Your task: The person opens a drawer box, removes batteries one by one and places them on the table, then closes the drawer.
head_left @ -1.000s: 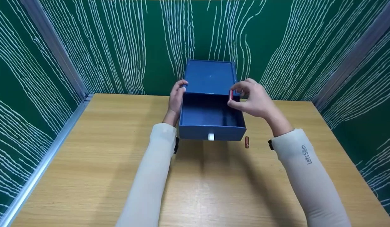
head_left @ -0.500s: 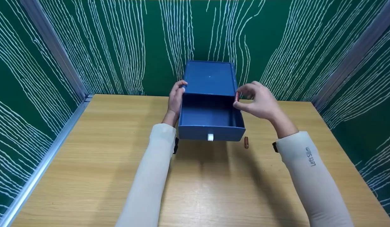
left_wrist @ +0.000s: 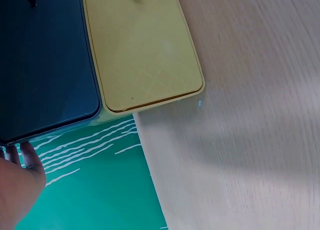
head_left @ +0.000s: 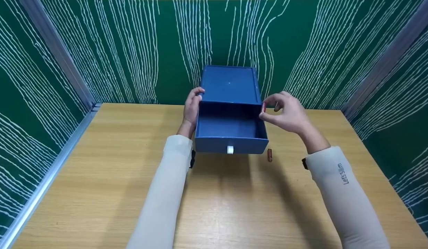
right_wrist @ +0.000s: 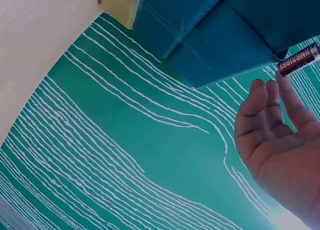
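A blue box point(head_left: 229, 83) stands near the back wall, its drawer point(head_left: 231, 146) pulled out toward me. A white knob point(head_left: 230, 149) is on the drawer front. My left hand point(head_left: 191, 109) rests against the box's left side, fingertips at its upper edge; in the left wrist view they touch the edge of a dark blue panel point(left_wrist: 45, 64). My right hand point(head_left: 288, 112) pinches a red and black battery point(right_wrist: 298, 60) between thumb and fingertip, beside the drawer's right rear. Another red battery point(head_left: 270, 155) lies on the table right of the drawer front.
Under the blue part sits a yellow section point(left_wrist: 145, 49), seen in the left wrist view. Green walls point(head_left: 297, 41) with wavy white lines enclose the wooden table point(head_left: 130, 166). Metal posts point(head_left: 58, 52) stand at the corners.
My right hand has moved right and slightly toward me with the battery, from over the open drawer to its right side wall. My left hand stays on the box.
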{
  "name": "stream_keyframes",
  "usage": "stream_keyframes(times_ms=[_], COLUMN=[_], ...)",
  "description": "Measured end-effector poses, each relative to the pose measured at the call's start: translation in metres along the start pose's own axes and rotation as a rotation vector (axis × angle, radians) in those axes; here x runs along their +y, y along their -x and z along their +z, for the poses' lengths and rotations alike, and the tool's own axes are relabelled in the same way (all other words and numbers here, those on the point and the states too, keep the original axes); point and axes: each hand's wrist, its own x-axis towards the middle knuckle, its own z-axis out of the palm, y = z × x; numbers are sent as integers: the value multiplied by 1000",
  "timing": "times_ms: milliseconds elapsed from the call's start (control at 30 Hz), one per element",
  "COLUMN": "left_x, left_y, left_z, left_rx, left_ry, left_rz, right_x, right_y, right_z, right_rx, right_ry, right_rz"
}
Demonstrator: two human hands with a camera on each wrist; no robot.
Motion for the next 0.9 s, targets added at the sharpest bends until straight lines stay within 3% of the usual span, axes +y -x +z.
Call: stream_keyframes(times_ms=[333, 567, 900], left_x=[18, 19, 16], left_y=[6, 6, 6], left_z=[3, 5, 3], left_rx=[-5, 1, -15], left_ry=[-37, -39, -15], left_rz=[-39, -63, -34], right_x=[11, 21, 29], right_y=[3, 6, 9], right_z=[1, 2, 9], right_rx=[-8, -19, -56], right_ry=[-6, 6, 27], right_rz=[-6, 12, 50])
